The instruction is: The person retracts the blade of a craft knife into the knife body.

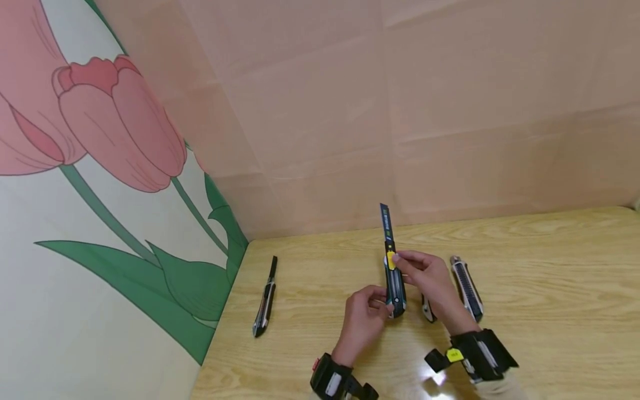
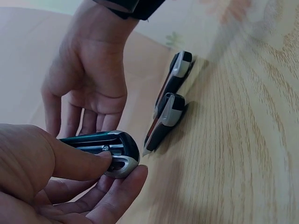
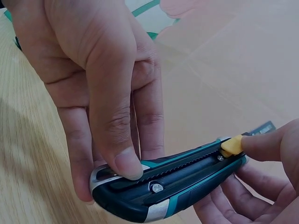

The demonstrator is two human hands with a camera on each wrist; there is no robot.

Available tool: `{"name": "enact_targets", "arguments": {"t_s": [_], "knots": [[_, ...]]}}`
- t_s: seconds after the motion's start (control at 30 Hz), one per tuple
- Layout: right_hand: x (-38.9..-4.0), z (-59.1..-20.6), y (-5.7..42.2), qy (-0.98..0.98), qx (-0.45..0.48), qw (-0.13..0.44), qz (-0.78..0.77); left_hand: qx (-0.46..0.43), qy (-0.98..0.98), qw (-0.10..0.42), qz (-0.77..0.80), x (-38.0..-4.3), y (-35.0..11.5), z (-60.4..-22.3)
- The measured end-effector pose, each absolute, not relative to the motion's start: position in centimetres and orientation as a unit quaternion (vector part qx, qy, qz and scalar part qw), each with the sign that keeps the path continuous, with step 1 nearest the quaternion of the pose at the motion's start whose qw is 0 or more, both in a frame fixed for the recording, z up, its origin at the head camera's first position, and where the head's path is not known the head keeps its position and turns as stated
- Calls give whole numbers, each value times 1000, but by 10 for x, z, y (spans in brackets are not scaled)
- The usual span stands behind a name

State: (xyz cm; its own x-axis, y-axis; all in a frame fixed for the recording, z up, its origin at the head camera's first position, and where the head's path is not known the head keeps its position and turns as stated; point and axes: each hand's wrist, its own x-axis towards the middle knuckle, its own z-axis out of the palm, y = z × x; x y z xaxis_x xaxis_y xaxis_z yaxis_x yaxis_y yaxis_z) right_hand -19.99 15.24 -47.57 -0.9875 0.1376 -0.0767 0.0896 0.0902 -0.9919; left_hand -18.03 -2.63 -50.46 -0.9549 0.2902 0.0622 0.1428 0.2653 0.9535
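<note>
A dark box cutter with teal trim is held upright-pointing above the table, its long blade extended toward the wall. My left hand pinches its rear end between thumb and fingers. Higher up, my right hand grips the front part, with the thumb on the yellow slider and fingers behind the body. The right wrist view shows the toothed track and a screw along the handle. In the left wrist view the cutter's rear end shows between the left thumb and fingers.
On the wooden table lies a slim box cutter at the left. Another cutter lies right of my right hand, and one more is partly hidden by that hand. A pinkish cloth hangs behind; a tulip-print sheet stands left.
</note>
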Motion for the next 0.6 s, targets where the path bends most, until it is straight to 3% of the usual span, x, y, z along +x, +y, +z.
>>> {"name": "enact_targets", "arguments": {"t_s": [0.6], "knots": [[-201, -470, 153, -761, -72, 15, 645, 140, 796, 55, 586, -182, -26, -505]]}}
